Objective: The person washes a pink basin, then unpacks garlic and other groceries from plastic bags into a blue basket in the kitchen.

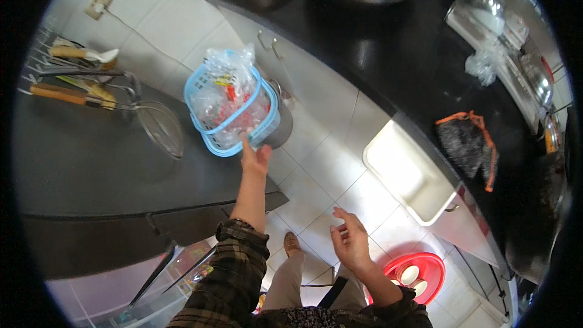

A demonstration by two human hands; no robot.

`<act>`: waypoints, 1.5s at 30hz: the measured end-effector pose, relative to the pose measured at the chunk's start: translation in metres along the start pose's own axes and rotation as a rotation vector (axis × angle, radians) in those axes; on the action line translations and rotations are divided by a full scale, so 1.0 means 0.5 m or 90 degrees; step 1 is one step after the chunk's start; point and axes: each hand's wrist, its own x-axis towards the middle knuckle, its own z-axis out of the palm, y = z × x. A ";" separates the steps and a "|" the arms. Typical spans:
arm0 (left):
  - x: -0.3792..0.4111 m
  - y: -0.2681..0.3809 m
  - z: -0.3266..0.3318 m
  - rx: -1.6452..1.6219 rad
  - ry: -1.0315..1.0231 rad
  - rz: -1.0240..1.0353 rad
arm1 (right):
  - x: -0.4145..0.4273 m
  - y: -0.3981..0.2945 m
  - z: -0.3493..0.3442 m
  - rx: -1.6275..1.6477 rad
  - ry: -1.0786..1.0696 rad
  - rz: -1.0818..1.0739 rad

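Note:
A light blue plastic basket [214, 148] stands at the corner of the dark worktop, its handle [227, 120] slanting across the opening. Crumpled clear plastic bags [227, 100] with red and yellow print fill it. My left hand [256, 157] reaches to the near rim, one finger at the edge and the thumb apart; whether it grips the rim cannot be made out. Low over the floor, my right hand [353, 241] holds nothing, its fingers loosely bent and apart.
A mesh strainer [159, 127] and other utensils hang left over the dark worktop [91, 159]. A grey bin [282, 127] stands behind the basket. Rightward are a white plastic tub [396, 164], a black counter [364, 54] with a dark cloth [469, 146], and a red basin [437, 264] holding bowls.

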 end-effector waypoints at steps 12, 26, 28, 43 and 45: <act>0.187 -0.006 0.011 -0.125 -0.095 0.127 | 0.105 0.280 0.217 0.041 -0.127 -0.139; 0.174 -0.002 -0.007 -0.223 -0.168 0.179 | 0.283 0.425 0.259 -0.102 -0.143 -0.326; 0.164 -0.012 -0.011 -0.213 -0.184 0.190 | 0.302 0.406 0.255 -0.084 -0.126 -0.328; 0.142 -0.048 -0.068 -0.302 -0.214 0.189 | 0.495 0.284 0.360 0.181 -0.025 -0.166; 0.154 -0.049 -0.082 -0.313 -0.200 0.194 | 0.513 0.261 0.393 0.277 -0.049 -0.133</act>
